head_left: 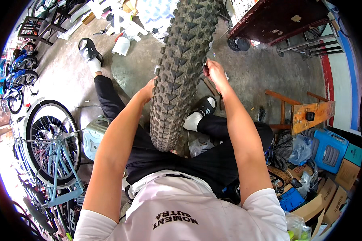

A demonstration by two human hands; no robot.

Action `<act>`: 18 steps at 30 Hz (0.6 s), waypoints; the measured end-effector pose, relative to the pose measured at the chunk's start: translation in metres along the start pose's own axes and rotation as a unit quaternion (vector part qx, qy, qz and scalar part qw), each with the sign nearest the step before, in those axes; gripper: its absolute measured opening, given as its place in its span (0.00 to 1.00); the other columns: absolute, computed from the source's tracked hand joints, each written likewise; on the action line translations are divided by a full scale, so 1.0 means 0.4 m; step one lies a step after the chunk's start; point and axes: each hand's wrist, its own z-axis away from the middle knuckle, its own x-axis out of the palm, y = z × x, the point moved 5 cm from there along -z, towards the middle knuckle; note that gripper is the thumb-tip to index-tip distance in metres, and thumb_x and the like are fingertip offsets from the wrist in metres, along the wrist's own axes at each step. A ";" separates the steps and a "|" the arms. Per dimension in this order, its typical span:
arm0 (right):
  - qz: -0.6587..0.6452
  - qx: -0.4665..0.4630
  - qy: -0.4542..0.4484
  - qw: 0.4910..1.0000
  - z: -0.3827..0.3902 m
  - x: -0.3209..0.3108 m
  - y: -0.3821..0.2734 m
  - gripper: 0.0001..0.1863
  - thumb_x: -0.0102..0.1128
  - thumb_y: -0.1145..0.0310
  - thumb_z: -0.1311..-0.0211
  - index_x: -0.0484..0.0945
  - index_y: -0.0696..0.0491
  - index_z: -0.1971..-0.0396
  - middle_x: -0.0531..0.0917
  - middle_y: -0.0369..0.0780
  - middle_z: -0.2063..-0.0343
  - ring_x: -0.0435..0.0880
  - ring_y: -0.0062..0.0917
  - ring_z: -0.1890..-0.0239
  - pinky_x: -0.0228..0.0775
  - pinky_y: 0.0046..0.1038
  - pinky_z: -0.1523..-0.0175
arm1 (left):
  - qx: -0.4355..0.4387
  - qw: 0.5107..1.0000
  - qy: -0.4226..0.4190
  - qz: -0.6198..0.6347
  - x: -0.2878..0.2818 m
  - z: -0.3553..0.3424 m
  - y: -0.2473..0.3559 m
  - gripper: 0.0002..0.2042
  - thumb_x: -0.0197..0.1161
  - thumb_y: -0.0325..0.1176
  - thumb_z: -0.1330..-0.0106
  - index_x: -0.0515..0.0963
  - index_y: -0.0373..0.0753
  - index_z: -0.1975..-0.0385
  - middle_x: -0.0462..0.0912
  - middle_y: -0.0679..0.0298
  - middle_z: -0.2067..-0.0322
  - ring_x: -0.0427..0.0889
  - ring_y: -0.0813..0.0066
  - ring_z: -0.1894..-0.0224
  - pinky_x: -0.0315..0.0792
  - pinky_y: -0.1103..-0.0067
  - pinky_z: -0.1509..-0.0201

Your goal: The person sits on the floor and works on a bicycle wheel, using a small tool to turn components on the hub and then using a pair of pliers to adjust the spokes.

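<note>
A knobby bicycle tire (177, 76) stands upright between my legs, its tread facing me and dusty. My left hand (149, 90) is at the tire's left side. Its fingers disappear behind the tread, so their grip is hidden. On the other side, my right hand (216, 74) is closed close to the tire's edge. A small dark bit shows at its fingertips, too little to name. The wheel's rim and spokes are mostly hidden behind the tread.
An upturned bicycle with a spoked wheel (52, 140) stands at left. A wooden stool (309, 116) lies to the right, above a blue plastic case (328, 150) and cardboard boxes. A dark red table (281, 20) is at far right; scraps and a white cup (121, 45) lie on the floor.
</note>
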 end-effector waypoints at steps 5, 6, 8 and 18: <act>0.073 -0.082 0.037 0.993 0.026 -0.010 -0.032 0.18 0.45 0.56 0.26 0.73 0.58 0.63 0.78 0.40 0.74 0.75 0.24 0.71 0.64 0.28 0.64 | 0.097 0.853 0.035 -0.512 -0.039 -0.016 -0.029 0.28 0.62 0.40 0.34 0.68 0.39 0.34 0.71 0.58 0.35 0.67 0.65 0.33 0.59 0.68 0.29; 0.074 -0.117 0.024 0.990 0.025 -0.006 -0.032 0.19 0.45 0.55 0.26 0.74 0.59 0.61 0.80 0.44 0.72 0.80 0.32 0.65 0.68 0.33 0.56 | 0.044 0.895 0.106 -0.430 -0.062 -0.016 -0.045 0.29 0.62 0.40 0.34 0.68 0.39 0.34 0.70 0.58 0.34 0.66 0.65 0.33 0.59 0.68 0.28; 0.111 -0.129 0.039 0.985 0.018 0.013 -0.026 0.19 0.45 0.55 0.26 0.73 0.59 0.60 0.80 0.46 0.70 0.80 0.34 0.63 0.68 0.34 0.54 | -0.013 0.923 0.178 -0.342 -0.093 0.001 -0.068 0.29 0.63 0.40 0.35 0.68 0.40 0.34 0.69 0.58 0.34 0.66 0.64 0.33 0.58 0.67 0.28; 0.125 -0.089 0.049 0.987 -0.035 -0.010 0.025 0.17 0.46 0.56 0.25 0.73 0.57 0.62 0.78 0.38 0.76 0.75 0.23 0.71 0.67 0.30 0.61 | -0.001 0.988 0.011 -0.155 0.018 -0.001 0.049 0.29 0.63 0.40 0.35 0.68 0.38 0.34 0.70 0.57 0.35 0.67 0.63 0.34 0.59 0.68 0.29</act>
